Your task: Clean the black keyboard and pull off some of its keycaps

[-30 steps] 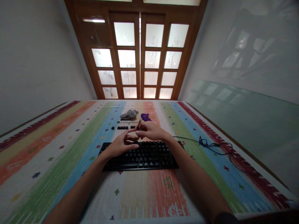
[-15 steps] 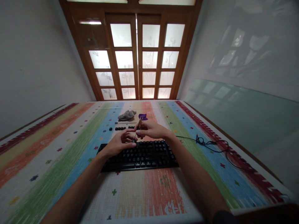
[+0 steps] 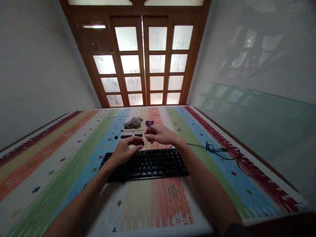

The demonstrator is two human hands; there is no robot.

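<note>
Between the thumb and fingers of my left hand (image 3: pixel 125 149) is a small black keycap (image 3: pixel 142 143), held just above the back edge of a black keyboard (image 3: pixel 153 166). My right hand (image 3: pixel 160 134) grips a keycap puller (image 3: pixel 148 128) by its brownish handle, with its thin wires (image 3: pixel 146 143) pointing down beside the keycap. A small gap separates the two hands. Behind my left hand, several loose keycaps (image 3: pixel 128 136) lie in a row, and a single keycap (image 3: pixel 116 137) sits to their left. My left forearm covers the keyboard's left end.
A crumpled grey cloth (image 3: pixel 133 122) and a purple item (image 3: pixel 149 123) lie farther back. In front of the cloth is a thin rod (image 3: pixel 132 130), perhaps a brush. The keyboard's black cable (image 3: pixel 217 149) trails right across the striped tablecloth (image 3: pixel 81 158). Walls flank the table.
The keycap has come up off the puller's wires into my left fingers. My right hand has drawn slightly away from my left, still gripping the puller.
</note>
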